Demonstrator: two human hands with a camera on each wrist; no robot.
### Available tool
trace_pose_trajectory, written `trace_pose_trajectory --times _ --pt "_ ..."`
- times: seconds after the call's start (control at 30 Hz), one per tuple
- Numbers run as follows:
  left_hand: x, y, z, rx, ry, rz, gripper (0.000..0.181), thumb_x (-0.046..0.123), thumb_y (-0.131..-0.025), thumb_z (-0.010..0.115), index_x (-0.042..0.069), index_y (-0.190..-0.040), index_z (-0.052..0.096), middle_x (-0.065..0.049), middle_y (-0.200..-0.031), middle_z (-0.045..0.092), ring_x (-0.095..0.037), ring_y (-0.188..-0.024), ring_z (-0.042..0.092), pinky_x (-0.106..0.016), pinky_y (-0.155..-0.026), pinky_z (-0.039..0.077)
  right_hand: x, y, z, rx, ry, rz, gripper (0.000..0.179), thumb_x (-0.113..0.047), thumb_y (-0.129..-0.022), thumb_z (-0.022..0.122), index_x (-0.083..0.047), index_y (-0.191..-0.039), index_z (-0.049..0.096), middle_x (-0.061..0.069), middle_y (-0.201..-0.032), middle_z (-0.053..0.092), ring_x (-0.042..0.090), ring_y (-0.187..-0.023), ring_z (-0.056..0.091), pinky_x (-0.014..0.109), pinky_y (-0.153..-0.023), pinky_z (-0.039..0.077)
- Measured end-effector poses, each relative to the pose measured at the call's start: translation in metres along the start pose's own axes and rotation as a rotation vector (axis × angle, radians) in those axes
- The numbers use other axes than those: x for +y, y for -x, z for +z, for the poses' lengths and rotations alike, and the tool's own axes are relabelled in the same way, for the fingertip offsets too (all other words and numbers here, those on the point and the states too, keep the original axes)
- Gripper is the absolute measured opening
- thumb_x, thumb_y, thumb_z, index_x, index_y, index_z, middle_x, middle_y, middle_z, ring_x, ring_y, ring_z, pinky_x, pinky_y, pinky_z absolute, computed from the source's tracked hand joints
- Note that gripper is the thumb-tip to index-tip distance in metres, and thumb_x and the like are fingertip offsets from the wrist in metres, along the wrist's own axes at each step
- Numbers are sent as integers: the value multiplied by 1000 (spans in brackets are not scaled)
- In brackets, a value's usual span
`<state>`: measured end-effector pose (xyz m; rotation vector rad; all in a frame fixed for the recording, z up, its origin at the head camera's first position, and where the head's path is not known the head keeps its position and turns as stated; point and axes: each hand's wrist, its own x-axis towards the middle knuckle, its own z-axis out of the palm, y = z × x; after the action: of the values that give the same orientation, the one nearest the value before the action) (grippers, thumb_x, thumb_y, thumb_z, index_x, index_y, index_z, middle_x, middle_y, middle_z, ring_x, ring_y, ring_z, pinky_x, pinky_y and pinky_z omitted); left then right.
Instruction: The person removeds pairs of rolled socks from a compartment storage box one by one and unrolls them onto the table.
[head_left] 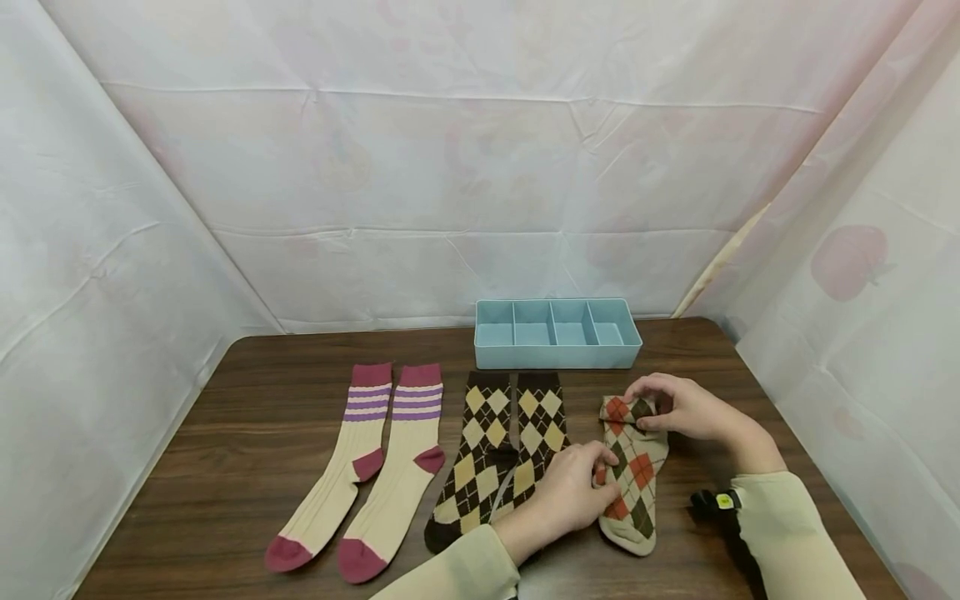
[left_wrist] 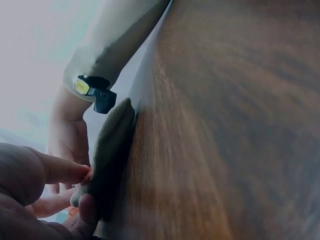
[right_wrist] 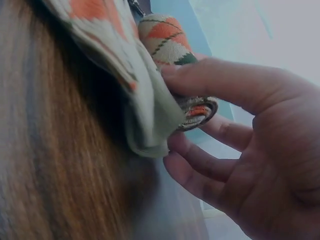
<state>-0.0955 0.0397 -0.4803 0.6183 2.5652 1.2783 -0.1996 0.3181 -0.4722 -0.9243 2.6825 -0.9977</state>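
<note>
A beige argyle sock (head_left: 641, 471) with red and dark green diamonds lies on the right of the table, its toe toward the front edge. Its top end is rolled up; in the right wrist view the roll (right_wrist: 167, 40) shows a spiral of layers at its side. My right hand (head_left: 693, 408) grips this roll between thumb and fingers. Lower down, my left hand (head_left: 573, 487) pinches the sock's left edge, as the left wrist view also shows. The left forearm crosses over part of the brown argyle socks (head_left: 472, 450).
Two cream socks (head_left: 401, 487) with burgundy toes, heels and cuffs and purple stripes lie flat at left. Behind the socks stands a light blue tray (head_left: 555, 358) with several compartments. The wooden table (head_left: 225, 442) meets white curtains at the back and sides.
</note>
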Motion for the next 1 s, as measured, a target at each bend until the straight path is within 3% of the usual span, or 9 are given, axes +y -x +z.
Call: trace_pose_trajectory --times 0.3,0.53,0.73,1.0 --pt "3 1 0 -58 -34 -9 24 14 -95 83 18 -118 76 8 -81 54 -4 -71 46 -21 -64 41 1 1 -5 -55 -36 33 27 -19 -103 80 -20 -128 70 -1 -119 73 12 -87 65 32 -74 55" --pt "4 2 1 -63 -65 -23 27 16 -94 84 21 -119 75 8 -91 55 -5 -80 48 -22 -69 43 -4 -4 -2 42 6 132 20 -23 -103 80 -18 -118 69 -4 -103 71 12 -84 64 32 -73 53" --pt "3 2 2 -51 -87 -14 27 16 -93 84 21 -117 76 9 -92 53 -5 -81 47 -21 -69 42 -5 -8 4 180 131 46 17 -8 -101 80 -21 -108 72 -1 -108 66 15 -92 63 35 -76 54" --pt "3 1 1 -78 -85 -26 25 15 -94 84 21 -117 76 10 -87 55 -5 -88 48 -23 -70 42 -1 -6 7 189 187 -6 21 -3 -100 78 -22 -108 81 2 -115 68 17 -92 65 36 -74 55"
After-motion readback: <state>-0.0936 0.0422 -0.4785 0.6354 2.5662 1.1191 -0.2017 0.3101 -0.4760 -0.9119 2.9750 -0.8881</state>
